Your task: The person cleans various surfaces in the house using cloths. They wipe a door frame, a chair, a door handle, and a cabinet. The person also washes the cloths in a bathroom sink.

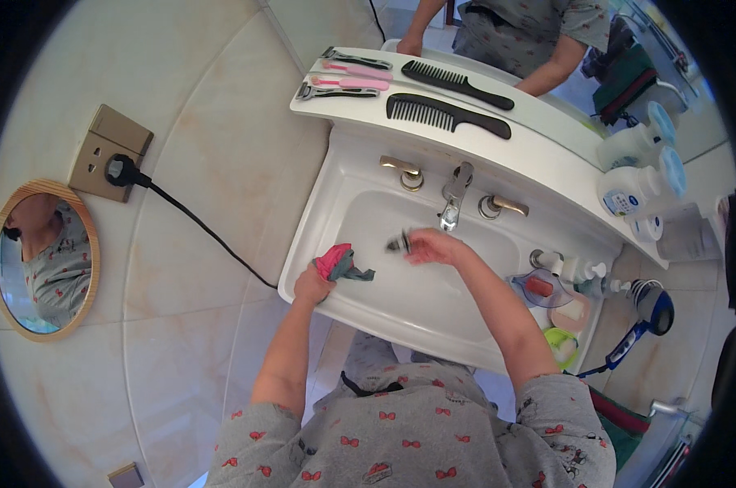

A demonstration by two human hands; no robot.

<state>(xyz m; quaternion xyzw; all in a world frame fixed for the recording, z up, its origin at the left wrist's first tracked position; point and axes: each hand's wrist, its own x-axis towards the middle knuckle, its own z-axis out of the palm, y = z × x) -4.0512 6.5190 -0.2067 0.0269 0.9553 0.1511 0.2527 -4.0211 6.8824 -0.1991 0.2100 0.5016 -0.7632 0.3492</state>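
Observation:
At the basin's front-left rim my left hand (313,285) grips a bunched cloth, pink and grey-green (337,263). The cloth's loose end hangs over the white ceramic washbasin (441,311). Over the middle of the bowl is my right hand (433,246), blurred, with its fingers pointing left. A small dark and silvery object (398,243) shows at those fingertips, also blurred; whether the hand holds it, I cannot tell. The chrome faucet (456,196) stands just behind my right hand, between two lever handles (402,172) (503,207).
A white shelf (550,160) under the mirror carries a razor (337,91), a pink-handled tool (358,83), a black comb (447,114) and bottles (630,192). Soap dishes (541,290) line the basin's right side. A blue hair dryer (651,312) hangs beyond. A plugged-in cord (206,232) runs along the left wall.

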